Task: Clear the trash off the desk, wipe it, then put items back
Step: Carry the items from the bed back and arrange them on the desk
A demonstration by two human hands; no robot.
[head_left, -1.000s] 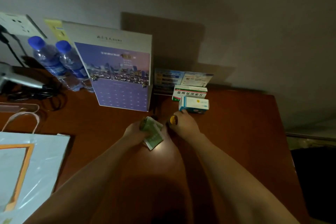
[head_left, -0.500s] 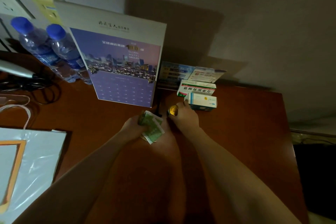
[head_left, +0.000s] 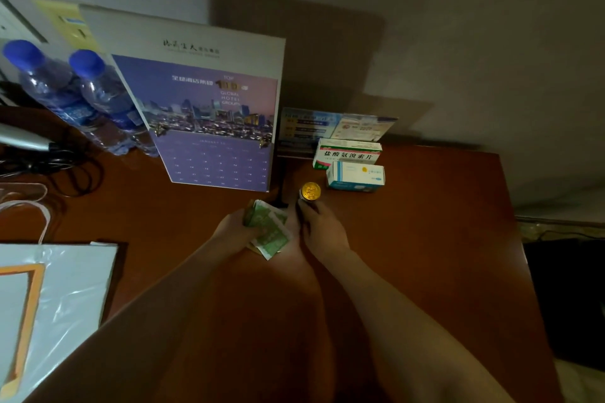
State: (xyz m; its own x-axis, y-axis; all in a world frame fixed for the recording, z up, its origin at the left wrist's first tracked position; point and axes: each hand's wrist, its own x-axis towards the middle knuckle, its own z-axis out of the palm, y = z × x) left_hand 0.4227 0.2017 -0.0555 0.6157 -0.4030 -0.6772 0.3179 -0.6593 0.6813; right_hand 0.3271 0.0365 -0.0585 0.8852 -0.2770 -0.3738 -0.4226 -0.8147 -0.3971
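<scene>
A: It's a dim room: a reddish-brown desk (head_left: 425,239) pushed against a grey wall. Where's the trash?

B: Mid-desk. The left hand (head_left: 234,229) is closed around green-and-white wrappers (head_left: 270,229), crumpled, with one corner poking out toward the near side. Just right of it, the right hand (head_left: 322,229) pinches a small gold-topped round thing (head_left: 311,190) at its fingertips, held upright.

A: And around them?

B: Just beyond the gold piece lie two medicine boxes (head_left: 355,173), stacked close. Left of those stands a purple calendar (head_left: 216,127), then two blue-capped water bottles (head_left: 65,91) at the far left. A white paper bag (head_left: 55,298) sits at the near left edge.

A: What could go wrong?

B: I'd judge the gold piece could slip; it's held only by the fingertips. The loose wrapper corner might drop a scrap, too, and a careless reach could nudge the boxes or tip the calendar.

A: Anything unclear?

B: Whether the gold thing is a coin, a cap or a foil sweet, I can't tell. The left edge cuts off some cables and a grey object.
</scene>
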